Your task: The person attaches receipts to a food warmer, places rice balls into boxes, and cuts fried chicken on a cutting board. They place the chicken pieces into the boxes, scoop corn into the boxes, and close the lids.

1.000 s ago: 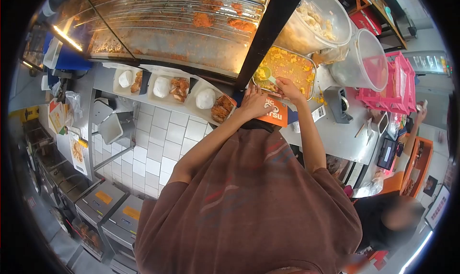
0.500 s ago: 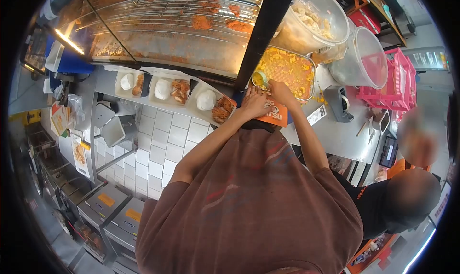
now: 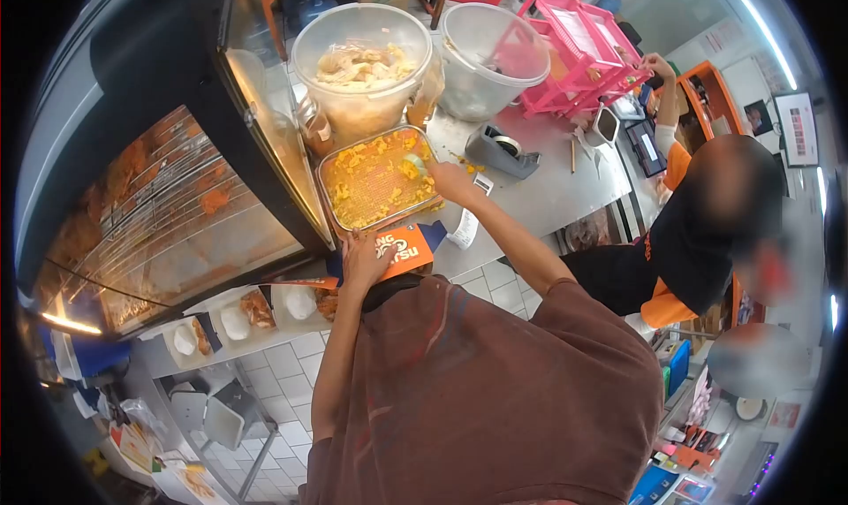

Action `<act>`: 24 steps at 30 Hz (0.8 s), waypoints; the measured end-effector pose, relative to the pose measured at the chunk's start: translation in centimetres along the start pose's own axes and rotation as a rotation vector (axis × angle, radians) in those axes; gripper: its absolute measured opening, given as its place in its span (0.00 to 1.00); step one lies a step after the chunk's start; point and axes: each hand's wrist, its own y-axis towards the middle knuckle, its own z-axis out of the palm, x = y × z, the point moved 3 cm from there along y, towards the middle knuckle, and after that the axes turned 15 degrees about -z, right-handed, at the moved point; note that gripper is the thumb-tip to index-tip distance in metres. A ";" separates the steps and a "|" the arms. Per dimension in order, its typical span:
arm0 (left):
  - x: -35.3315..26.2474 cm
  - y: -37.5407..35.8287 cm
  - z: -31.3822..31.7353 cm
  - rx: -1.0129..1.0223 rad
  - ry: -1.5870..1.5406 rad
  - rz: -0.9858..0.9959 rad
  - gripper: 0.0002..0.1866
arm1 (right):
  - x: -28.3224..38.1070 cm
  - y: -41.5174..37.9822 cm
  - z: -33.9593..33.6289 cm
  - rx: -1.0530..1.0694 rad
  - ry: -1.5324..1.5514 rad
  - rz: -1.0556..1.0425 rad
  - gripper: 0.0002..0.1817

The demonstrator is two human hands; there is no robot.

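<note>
My right hand (image 3: 452,184) is closed around a spoon (image 3: 417,163), whose bowl lies among yellow crumbly food (image 3: 362,187) in a shallow metal tray (image 3: 325,176). My left hand (image 3: 364,259) grips the left side of an orange printed cardboard food box (image 3: 408,249) just below the tray; its thumb lies over the orange flap. The inside of the box is hidden from this angle. To the left of that hand stand several open boxes, each with a white rice mound (image 3: 236,322) and a piece of fried chicken (image 3: 257,310).
A heated glass display cabinet (image 3: 177,196) stands left. Behind the tray are a clear tub of pale chips (image 3: 362,63), another clear tub (image 3: 490,63) and a pink rack (image 3: 587,50). A tape dispenser (image 3: 503,151) sits on the counter. A co-worker (image 3: 680,240) stands at right.
The view has swung to the right. My right hand and the spoon have moved from near the box and the tray's left side to the tray's right side. My left hand stays on the box.
</note>
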 end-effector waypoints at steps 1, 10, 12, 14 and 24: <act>-0.1 0.2 0.1 0.003 0.005 0.003 0.35 | -0.1 -0.3 0.7 0.035 -0.052 -0.014 0.12; 0.2 0.6 0.2 -0.159 -0.123 0.225 0.32 | 8.0 0.3 3.7 0.197 0.077 -0.242 0.09; 0.5 0.7 0.5 -0.144 -0.071 0.139 0.35 | 9.1 1.6 4.6 0.147 0.130 -0.247 0.09; 0.5 0.7 0.6 -0.091 -0.048 0.049 0.40 | 10.1 2.7 6.0 0.185 0.191 -0.300 0.09; -1.9 -0.1 -3.0 -0.036 -0.035 0.056 0.33 | 7.8 4.2 6.6 0.378 1.029 0.055 0.13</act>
